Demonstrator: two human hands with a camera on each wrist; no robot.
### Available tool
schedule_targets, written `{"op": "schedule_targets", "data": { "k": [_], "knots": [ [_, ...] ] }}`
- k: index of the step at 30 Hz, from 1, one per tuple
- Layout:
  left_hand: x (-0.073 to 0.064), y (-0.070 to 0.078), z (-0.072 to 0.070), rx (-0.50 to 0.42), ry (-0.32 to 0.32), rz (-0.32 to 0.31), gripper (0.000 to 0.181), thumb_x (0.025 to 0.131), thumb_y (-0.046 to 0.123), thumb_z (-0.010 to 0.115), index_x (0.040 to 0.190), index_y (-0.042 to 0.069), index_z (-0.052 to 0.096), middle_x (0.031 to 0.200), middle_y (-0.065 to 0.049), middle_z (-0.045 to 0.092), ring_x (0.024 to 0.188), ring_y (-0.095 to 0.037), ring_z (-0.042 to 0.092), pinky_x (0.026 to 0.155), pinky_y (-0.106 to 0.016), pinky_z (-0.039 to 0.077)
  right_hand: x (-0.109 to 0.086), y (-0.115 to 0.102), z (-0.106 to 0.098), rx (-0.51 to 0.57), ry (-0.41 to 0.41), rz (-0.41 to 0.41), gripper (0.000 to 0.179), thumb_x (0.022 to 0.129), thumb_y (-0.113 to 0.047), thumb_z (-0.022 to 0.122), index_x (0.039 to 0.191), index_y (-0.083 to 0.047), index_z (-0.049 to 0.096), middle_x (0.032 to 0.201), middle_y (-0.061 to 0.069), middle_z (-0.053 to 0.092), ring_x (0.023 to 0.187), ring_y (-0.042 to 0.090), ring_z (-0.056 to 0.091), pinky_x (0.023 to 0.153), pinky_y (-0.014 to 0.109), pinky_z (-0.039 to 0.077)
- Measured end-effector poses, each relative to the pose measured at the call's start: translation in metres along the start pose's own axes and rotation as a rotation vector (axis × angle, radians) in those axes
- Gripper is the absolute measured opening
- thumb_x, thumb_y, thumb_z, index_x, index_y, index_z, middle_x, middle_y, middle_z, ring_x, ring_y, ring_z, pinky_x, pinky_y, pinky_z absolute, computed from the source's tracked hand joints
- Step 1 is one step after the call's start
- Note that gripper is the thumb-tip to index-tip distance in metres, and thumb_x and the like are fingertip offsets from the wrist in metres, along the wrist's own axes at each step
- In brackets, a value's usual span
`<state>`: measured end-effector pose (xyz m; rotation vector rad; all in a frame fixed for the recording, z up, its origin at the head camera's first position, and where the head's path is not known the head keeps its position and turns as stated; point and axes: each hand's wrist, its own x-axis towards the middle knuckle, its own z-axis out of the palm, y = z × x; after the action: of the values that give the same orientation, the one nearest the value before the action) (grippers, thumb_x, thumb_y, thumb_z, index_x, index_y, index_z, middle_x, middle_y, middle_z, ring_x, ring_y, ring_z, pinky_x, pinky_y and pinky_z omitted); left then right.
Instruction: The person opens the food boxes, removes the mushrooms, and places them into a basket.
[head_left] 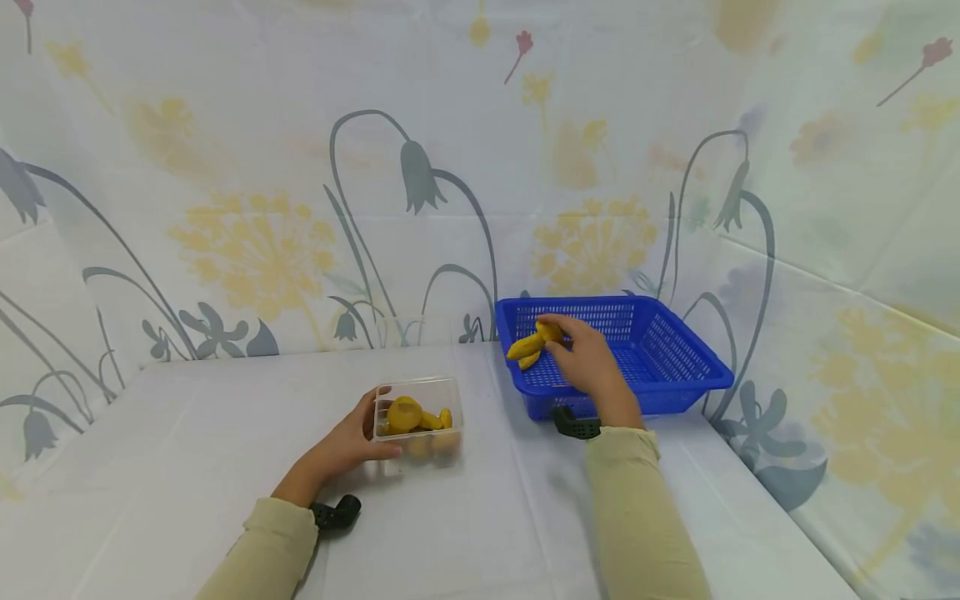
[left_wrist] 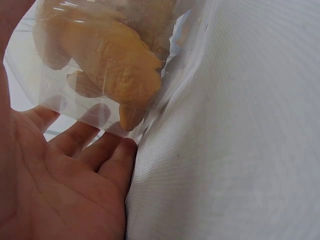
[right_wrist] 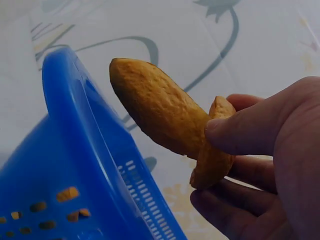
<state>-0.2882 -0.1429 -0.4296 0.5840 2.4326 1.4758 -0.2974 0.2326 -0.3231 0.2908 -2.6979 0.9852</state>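
Observation:
In the head view my right hand (head_left: 588, 358) is over the left part of the blue basket (head_left: 678, 350). Thumb and fingers pinch a yellow mushroom (head_left: 534, 340) by its cap, and its thick stem (right_wrist: 155, 107) points away from the hand in the right wrist view. Just under it a second yellow piece (head_left: 529, 361) shows in the basket. My left hand (head_left: 345, 446) grips the left side of a clear plastic box (head_left: 438, 383), thumb at the front and fingers behind. Several yellow mushrooms (head_left: 405, 414) lie in that box, pressed near its wall in the left wrist view.
A white cloth (head_left: 225, 450) covers the table under the box and basket. Behind them rises a flower-printed sheet (head_left: 450, 167), and another stretch of it lines the right side. The basket's raised rim (right_wrist: 70, 100) stands beside the right hand.

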Motion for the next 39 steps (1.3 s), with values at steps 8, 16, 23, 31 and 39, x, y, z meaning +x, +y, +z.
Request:
{"op": "schedule_targets", "data": {
  "k": [8, 16, 23, 31, 39],
  "knots": [
    [-0.001, 0.001, 0.0, 0.0, -0.003, -0.006, 0.104, 0.079, 0.031, 0.08, 0.153, 0.015, 0.01, 0.157, -0.02, 0.025, 0.147, -0.038, 0.022, 0.117, -0.054, 0.024, 0.001, 0.015, -0.004, -0.027, -0.017, 0.07, 0.039, 0.101, -0.017, 0.051, 0.139, -0.024, 0.05, 0.145, 0.012, 0.049, 0.131, 0.035, 0.049, 0.105, 0.053, 0.044],
    [-0.001, 0.001, 0.0, -0.016, -0.004, -0.001, 0.104, 0.078, 0.03, 0.08, 0.154, 0.015, 0.01, 0.157, -0.021, 0.025, 0.147, -0.038, 0.022, 0.117, -0.054, 0.023, 0.001, 0.019, -0.005, -0.037, -0.033, 0.091, 0.039, 0.099, -0.013, 0.051, 0.138, -0.018, 0.051, 0.143, 0.013, 0.048, 0.13, 0.036, 0.047, 0.106, 0.054, 0.043],
    [-0.001, 0.001, 0.001, -0.019, -0.002, 0.001, 0.105, 0.078, 0.031, 0.081, 0.154, 0.015, 0.01, 0.157, -0.02, 0.026, 0.147, -0.038, 0.022, 0.117, -0.054, 0.023, 0.0, 0.021, -0.004, -0.089, -0.047, 0.112, 0.04, 0.099, -0.012, 0.051, 0.139, -0.018, 0.051, 0.14, 0.016, 0.048, 0.128, 0.037, 0.047, 0.107, 0.055, 0.041],
    [-0.001, 0.001, 0.001, -0.005, 0.0, -0.004, 0.104, 0.079, 0.03, 0.08, 0.154, 0.014, 0.009, 0.157, -0.02, 0.025, 0.147, -0.038, 0.022, 0.117, -0.054, 0.024, 0.0, 0.019, -0.002, -0.121, -0.088, 0.17, 0.04, 0.098, -0.011, 0.051, 0.138, -0.016, 0.052, 0.139, 0.017, 0.048, 0.125, 0.037, 0.047, 0.107, 0.053, 0.042],
    [-0.001, 0.002, 0.0, -0.004, -0.001, -0.018, 0.104, 0.079, 0.03, 0.08, 0.154, 0.016, 0.009, 0.158, -0.02, 0.025, 0.147, -0.039, 0.022, 0.117, -0.054, 0.023, 0.002, 0.018, 0.0, -0.163, -0.156, 0.184, 0.038, 0.1, -0.014, 0.05, 0.137, -0.015, 0.053, 0.138, 0.018, 0.053, 0.098, 0.029, 0.056, 0.074, 0.035, 0.05]
  ]
}}
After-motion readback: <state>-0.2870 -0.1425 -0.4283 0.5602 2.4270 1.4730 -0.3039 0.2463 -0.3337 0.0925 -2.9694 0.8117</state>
